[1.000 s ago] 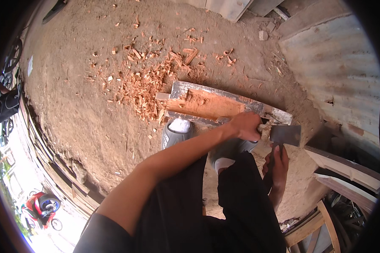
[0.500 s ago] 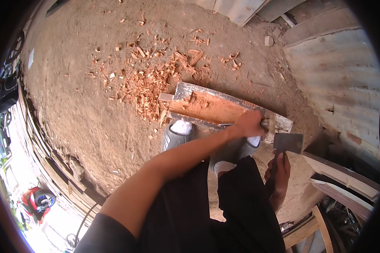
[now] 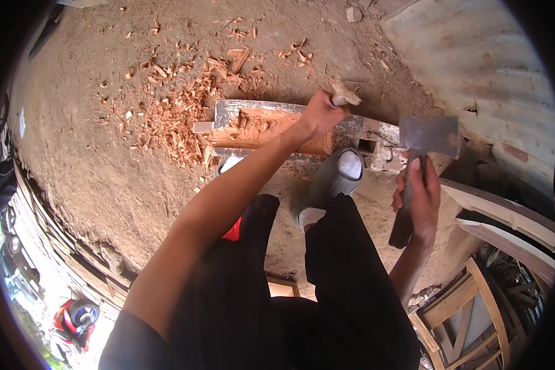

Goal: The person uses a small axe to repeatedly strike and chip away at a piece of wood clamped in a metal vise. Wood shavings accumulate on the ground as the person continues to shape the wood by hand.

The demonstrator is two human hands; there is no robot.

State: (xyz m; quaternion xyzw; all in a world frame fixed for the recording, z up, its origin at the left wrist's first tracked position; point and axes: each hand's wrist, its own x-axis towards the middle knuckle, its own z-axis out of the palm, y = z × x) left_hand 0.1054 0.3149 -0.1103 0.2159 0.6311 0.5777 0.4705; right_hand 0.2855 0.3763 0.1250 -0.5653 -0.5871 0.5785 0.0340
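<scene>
The left hand (image 3: 324,115) clamps a frayed, pale wooden handle (image 3: 346,94) over the far edge of the hollowed, grey-rimmed orange timber (image 3: 228,110); apart, toward its right end, the right hand (image 3: 419,190) grips a flat grey, dark-handled tool (image 3: 430,134). A glancing blow could strike knuckles.

Grey tool head (image 3: 430,134), orange shavings (image 3: 177,123)

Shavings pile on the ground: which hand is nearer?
Left. The left hand is at the wooden beam, right of the shavings pile; the right hand is farther right, gripping a flat-headed tool.
</scene>
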